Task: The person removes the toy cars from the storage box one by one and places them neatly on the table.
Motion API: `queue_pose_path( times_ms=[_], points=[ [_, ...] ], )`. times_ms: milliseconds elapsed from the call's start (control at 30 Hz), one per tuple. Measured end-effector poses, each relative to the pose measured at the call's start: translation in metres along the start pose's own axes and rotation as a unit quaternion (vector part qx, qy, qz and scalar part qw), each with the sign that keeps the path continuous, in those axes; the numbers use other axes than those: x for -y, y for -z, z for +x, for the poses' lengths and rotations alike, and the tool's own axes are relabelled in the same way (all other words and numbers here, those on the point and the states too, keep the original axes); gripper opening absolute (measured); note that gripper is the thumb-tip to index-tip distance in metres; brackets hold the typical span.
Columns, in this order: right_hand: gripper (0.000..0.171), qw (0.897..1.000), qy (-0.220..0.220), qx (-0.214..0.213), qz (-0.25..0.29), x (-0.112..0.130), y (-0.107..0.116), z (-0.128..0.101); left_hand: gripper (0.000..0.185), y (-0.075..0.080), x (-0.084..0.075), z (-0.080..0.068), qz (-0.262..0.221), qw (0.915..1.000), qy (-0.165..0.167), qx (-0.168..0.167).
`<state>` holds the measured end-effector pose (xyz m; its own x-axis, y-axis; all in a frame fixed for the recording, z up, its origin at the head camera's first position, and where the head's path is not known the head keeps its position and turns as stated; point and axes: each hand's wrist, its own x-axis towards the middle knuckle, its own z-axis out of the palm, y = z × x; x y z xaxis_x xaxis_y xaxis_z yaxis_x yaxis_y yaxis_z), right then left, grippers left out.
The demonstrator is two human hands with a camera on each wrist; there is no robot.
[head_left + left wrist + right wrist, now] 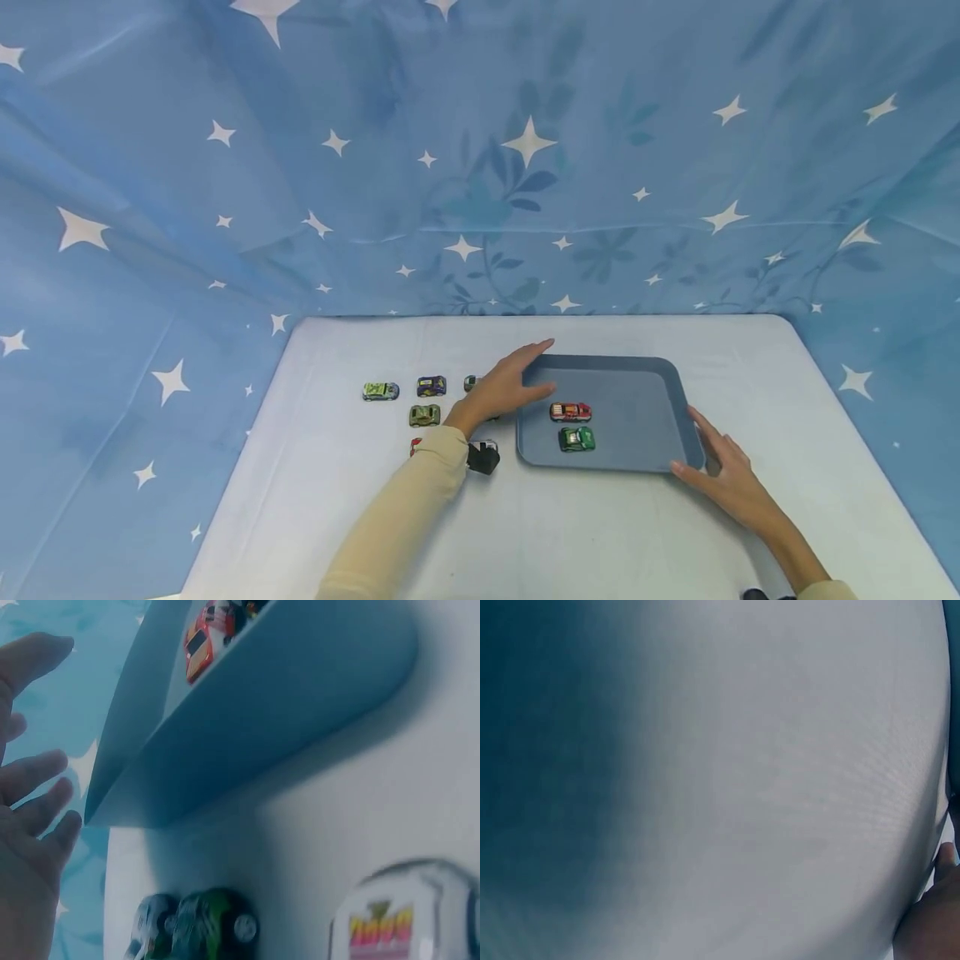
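A grey-blue tray (630,450) lies on the white table with a red toy car (570,412) and a green toy car (577,439) in its left part. My left hand (506,387) is at the tray's left edge, thumb and fingers spread and holding nothing. In the left wrist view its fingers (37,776) stand beside the tray wall (300,690), with a gap visible. At the tray's front right corner is my right hand (727,483), its thumb by the front rim and its fingers along the right side. The right wrist view is too blurred to show contact.
Left of the tray sit several toy cars: a yellow-green one (380,391), a purple one (431,386), an olive one (424,415). Others are partly hidden by my left arm, including a white car (390,922). A blue starred cloth (480,167) hangs behind the table.
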<state>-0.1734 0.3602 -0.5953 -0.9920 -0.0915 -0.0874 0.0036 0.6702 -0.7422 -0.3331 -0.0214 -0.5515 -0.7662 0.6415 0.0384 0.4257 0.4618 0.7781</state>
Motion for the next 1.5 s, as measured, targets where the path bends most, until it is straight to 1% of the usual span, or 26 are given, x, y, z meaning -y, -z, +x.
queue_pose_path(
  times_ms=[33, 267, 533, 700, 933, 1133, 1500],
  points=[
    [0.101, 1.0, 0.0, 0.001, 0.0, 0.0, 0.0, 0.0, 0.078, -0.002, -0.001, 0.0, 0.006, 1.0, -0.002, 0.0],
    [0.101, 1.0, -0.006, 0.003, -0.003, 0.003, 0.002, -0.001, 0.079, -0.013, -0.01, 0.006, 0.005, 0.9994, -0.032, 0.012],
    [0.102, 1.0, -0.014, 0.003, -0.012, 0.002, 0.001, 0.002, 0.08, -0.025, -0.013, 0.011, 0.008, 0.999, -0.019, 0.04],
    [0.103, 1.0, -0.017, 0.002, -0.009, 0.002, -0.001, 0.002, 0.08, -0.03, -0.012, 0.012, 0.031, 0.998, -0.012, 0.053],
    [0.103, 1.0, -0.015, 0.003, -0.001, 0.001, 0.001, 0.002, 0.074, -0.033, -0.016, 0.014, 0.062, 0.9961, -0.011, 0.063],
    [0.102, 1.0, -0.011, 0.0, 0.001, 0.0, -0.002, 0.002, 0.066, -0.038, -0.014, 0.017, 0.109, 0.9912, -0.033, 0.067],
    [0.102, 1.0, -0.015, 0.001, 0.005, 0.002, 0.0, 0.0, 0.052, -0.04, -0.017, 0.017, 0.144, 0.9863, -0.051, 0.062]
  ],
)
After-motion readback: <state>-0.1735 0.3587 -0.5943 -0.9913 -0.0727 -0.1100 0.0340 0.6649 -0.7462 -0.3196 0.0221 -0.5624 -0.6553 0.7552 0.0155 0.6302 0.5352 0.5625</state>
